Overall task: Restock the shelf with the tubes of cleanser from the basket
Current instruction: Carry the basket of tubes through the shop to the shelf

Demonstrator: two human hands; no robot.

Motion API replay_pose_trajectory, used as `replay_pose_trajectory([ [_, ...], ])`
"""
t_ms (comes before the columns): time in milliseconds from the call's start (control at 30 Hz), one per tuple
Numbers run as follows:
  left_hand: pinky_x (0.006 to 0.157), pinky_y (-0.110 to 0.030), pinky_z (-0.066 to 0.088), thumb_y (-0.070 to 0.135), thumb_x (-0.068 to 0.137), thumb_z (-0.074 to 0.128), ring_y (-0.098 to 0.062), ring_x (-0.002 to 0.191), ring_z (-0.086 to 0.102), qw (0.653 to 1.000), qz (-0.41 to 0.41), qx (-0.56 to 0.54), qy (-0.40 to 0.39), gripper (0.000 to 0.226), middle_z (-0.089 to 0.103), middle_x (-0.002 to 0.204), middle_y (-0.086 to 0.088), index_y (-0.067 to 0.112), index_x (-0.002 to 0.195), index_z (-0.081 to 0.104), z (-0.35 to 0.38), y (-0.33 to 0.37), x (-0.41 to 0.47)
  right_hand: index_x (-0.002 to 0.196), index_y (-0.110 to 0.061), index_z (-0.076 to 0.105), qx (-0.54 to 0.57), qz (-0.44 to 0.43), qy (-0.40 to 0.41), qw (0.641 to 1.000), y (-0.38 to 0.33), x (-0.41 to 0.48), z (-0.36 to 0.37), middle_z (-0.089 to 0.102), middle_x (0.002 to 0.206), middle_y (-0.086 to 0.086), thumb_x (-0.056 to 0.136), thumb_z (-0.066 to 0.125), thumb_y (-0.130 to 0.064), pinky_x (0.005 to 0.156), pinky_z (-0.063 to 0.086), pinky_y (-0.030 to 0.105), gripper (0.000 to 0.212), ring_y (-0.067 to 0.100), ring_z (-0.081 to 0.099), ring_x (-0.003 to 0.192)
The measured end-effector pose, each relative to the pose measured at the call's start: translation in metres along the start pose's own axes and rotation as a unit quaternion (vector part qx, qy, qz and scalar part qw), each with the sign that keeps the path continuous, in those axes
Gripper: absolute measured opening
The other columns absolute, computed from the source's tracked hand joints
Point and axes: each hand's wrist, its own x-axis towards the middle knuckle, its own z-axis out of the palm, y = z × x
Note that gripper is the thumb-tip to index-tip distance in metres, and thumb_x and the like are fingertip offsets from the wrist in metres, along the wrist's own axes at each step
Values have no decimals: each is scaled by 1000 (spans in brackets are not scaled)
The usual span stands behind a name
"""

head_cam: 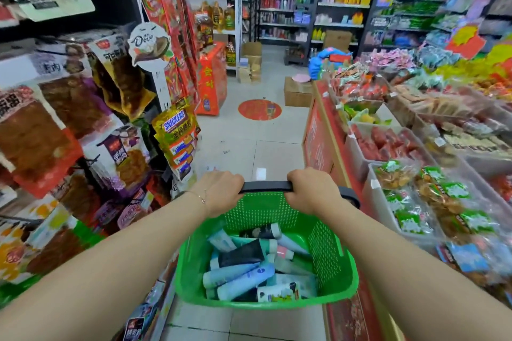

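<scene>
Entry 1, basket point(339, 268): green moulded plastic, walls perforated in a fine grid, rim smooth and rounded, positioned mid-aisle above the tiled floor point(249, 147); whether it hangs free or rolls cannot be told. Entry 2, handle point(266, 186): 1 black rigid bar raised above the basket's far edge, with both grips on it, presumably to share the load and keep the basket level in transit. Entry 3, left hand point(221, 188): fingers curled over the bar's left end and clamped on it, thin chain bracelet point(201, 199) at the wrist. Entry 4, right hand point(313, 191): fingers wrapped over the bar right of centre, likewise clamped. Entry 5, tubes of cleanser point(241, 277): a loose heap on the basket's bottom, none shelved yet; they lie flat and crosswise, piled thickest toward the near-left corner and thinner toward the far wall. Bodies are soft squeeze plastic, smooth, faintly glossy, with round caps; colours pale blue, teal, white, plus 1 matt black tube point(241, 256). Judged liable to slide if the basket tips. Surroundings: hanging foil snack packets point(119, 155) at left, clear bins point(354, 152) of wrapped food at right, cardboard boxes point(297, 91) on the floor ahead. Entry 6, toiletry shelves point(277, 3): well apart at the aisle's far end, the probable destination; restocking not yet begun
</scene>
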Motion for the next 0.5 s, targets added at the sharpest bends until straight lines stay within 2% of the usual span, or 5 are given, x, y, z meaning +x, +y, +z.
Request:
replay_pose_trajectory([
  [167, 81, -39, 47, 37, 98, 43, -31, 100, 62, 1000, -1, -19, -4, 27, 64, 109, -11, 13, 110, 51, 13, -39, 92, 84, -12, 58, -1, 8, 1, 1000, 33, 91, 16, 52, 71, 3, 81, 53, -26, 57, 40, 31, 15, 28, 50, 66],
  [267, 80, -39, 47, 35, 98, 43, -32, 97, 63, 1000, 12, -19, -4, 26, 65, 108, -12, 13, 109, 52, 16, -61, 142, 83, -13, 58, 7, 21, -13, 1000, 51, 140, 20, 49, 67, 0, 81, 54, -26, 56, 38, 29, 14, 26, 50, 65],
  [400, 69, -34, 42, 30, 98, 40, -30, 91, 64, 999, 33, -19, -10, 23, 65, 104, -11, 13, 106, 55, 21, -96, 224, 79, -15, 55, 15, 42, -26, 999, 78, 218, 26, 48, 65, -3, 80, 52, -26, 55, 37, 28, 11, 24, 51, 61],
  [500, 71, -35, 47, 29, 99, 40, -30, 87, 63, 998, 52, -23, -9, 23, 66, 101, -9, 13, 104, 56, 24, -119, 280, 77, -17, 53, 16, 54, -28, 998, 99, 268, 35, 47, 63, -4, 80, 52, -26, 51, 35, 27, 10, 24, 52, 61],
])
